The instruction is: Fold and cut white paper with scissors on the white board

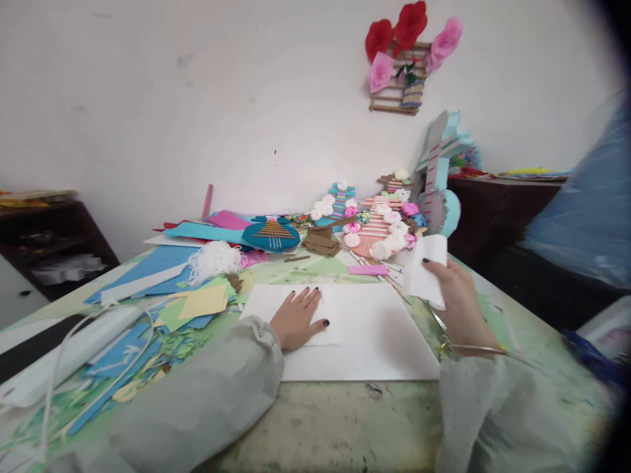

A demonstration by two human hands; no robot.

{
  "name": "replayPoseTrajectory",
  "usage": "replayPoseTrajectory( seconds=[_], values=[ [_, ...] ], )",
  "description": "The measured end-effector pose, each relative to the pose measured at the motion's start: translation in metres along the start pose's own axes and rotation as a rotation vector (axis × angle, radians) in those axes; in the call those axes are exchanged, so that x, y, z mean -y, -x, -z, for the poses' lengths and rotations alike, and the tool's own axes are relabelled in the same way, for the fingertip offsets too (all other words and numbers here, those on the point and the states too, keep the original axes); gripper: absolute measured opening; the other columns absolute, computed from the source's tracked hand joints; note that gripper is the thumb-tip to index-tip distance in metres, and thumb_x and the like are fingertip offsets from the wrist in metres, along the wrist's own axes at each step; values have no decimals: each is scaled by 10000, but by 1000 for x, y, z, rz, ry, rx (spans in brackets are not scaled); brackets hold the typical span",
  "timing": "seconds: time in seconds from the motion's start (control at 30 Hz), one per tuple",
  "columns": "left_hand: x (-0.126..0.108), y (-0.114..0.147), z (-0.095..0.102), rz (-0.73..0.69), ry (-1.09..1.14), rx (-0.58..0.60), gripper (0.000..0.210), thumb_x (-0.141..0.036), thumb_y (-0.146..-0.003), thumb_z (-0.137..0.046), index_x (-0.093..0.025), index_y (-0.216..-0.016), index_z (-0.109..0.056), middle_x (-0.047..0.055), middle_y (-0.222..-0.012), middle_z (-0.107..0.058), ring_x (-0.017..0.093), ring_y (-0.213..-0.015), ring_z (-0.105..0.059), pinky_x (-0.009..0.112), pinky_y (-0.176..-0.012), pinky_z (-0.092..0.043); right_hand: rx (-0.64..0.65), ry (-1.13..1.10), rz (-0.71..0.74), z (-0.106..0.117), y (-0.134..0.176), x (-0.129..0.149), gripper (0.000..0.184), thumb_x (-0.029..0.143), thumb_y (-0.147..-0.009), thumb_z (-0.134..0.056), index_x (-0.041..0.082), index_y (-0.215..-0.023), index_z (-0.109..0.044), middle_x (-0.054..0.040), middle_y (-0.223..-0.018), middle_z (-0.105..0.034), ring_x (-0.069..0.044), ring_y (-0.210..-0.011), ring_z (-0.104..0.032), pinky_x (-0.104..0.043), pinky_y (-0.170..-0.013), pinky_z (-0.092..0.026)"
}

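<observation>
A large white sheet of paper (pixel 379 355) lies on the table in front of me. On its left part rests a smaller white piece of paper (pixel 329 334). My left hand (pixel 300 319) lies flat over that smaller piece, fingers spread. Off the sheet's right edge, my right hand (pixel 458 295) holds another white piece of paper (pixel 428 269) raised above the table, thumb on its near face. The fingers behind this paper are hidden.
Paper scraps (pixel 182 345), a tangle of white string (pixel 215 261) and a white tube-like device with a cord (pixel 73 355) lie on the left. Decorated paper crafts (pixel 369 230) line the back, with a pink strip (pixel 367 270) before them. A cardboard guitar shape (pixel 438 190) stands back right.
</observation>
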State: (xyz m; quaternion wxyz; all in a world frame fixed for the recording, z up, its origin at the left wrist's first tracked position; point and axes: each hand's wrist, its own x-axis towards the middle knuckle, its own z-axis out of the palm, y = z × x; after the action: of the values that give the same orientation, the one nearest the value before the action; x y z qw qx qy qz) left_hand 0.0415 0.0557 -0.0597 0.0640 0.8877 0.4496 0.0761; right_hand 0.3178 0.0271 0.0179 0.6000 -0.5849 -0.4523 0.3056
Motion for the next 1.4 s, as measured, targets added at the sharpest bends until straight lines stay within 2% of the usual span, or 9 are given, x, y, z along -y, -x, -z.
replayPoseTrajectory(
  seconds=[0.17, 0.33, 0.43, 0.53, 0.63, 0.83, 0.97, 1.13, 1.4],
  values=[
    [7, -2, -3, 22, 132, -33, 652, -523, -897, -237, -157, -1436, -260, 105, -1508, -218, 259, -1402, -143, 468, -1122, -91, 137, -217, -213, -38, 22, -10, 361, 265, -633, -568, 186, -985, -578, -33, -784, -668, -181, -639, -592, -244, -523, -430],
    [12, -5, 6, 62, 789, -334, 654, -583, -856, -330, -197, -1383, -355, 123, -1469, -318, 258, -1337, -317, 419, -1089, -264, 449, -393, -229, -98, 48, -7, 391, 193, -592, -551, 197, -982, -582, -10, -814, -682, -180, -684, -618, -248, -589, -465],
    [4, -2, 14, 110, 1306, -354, 731, -571, -798, -490, -237, -1407, -261, 146, -1319, -488, 260, -1110, -554, 387, -884, -463, 583, -449, -207, -116, 54, -16, 359, 217, -596, -618, 169, -952, -609, -29, -844, -691, -188, -730, -627, -264, -632, -476],
    [-3, 3, 20, 277, 1507, -272, 860, -414, -621, -754, -189, -1338, -336, 71, -908, -636, 186, -768, -627, 314, -701, -488, 609, -430, -257, -119, 54, -33, 363, 239, -582, -687, 150, -929, -628, -45, -828, -697, -190, -701, -629, -273, -618, -475],
    [-2, 6, 24, 350, 1569, -304, 852, -307, -524, -827, -159, -1252, -409, -38, -669, -554, 122, -628, -571, 275, -656, -465, 591, -482, -357, -111, 51, -42, 428, 184, -555, -718, 147, -970, -619, -57, -835, -704, -194, -696, -641, -292, -642, -486],
    [11, 8, 34, 312, 1629, -318, 783, -268, -538, -827, -181, -1211, -435, -24, -727, -579, 120, -668, -583, 259, -644, -461, 711, -640, -469, -89, 46, -30, 346, 124, -592, -681, 123, -936, -648, -92, -911, -711, -210, -757, -661, -304, -697, -499],
    [21, 11, 43, 348, 1601, -352, 718, -254, -534, -829, -187, -1153, -470, -12, -764, -604, 111, -668, -592, 212, -585, -446, 650, -614, -487, -84, 38, -32, 298, 119, -602, -662, 136, -899, -655, -72, -871, -717, -194, -729, -656, -279, -655, -497],
    [36, 17, 50, 393, 1496, -230, 730, -237, -519, -830, -186, -1148, -462, -14, -724, -607, 144, -693, -609, 259, -615, -481, 600, -516, -450, -82, 27, -39, 266, 92, -557, -650, 131, -820, -648, -60, -774, -712, -163, -621, -629, -233, -553, -463],
    [57, 17, 42, 515, 1111, -280, 722, -214, -504, -794, -170, -1129, -436, -86, -568, -485, 104, -526, -511, 215, -509, -405, 507, -249, -423, -78, 20, -42, 318, 119, -527, -626, 131, -845, -627, -56, -739, -695, -169, -580, -604, -242, -499, -431]
  ],
)
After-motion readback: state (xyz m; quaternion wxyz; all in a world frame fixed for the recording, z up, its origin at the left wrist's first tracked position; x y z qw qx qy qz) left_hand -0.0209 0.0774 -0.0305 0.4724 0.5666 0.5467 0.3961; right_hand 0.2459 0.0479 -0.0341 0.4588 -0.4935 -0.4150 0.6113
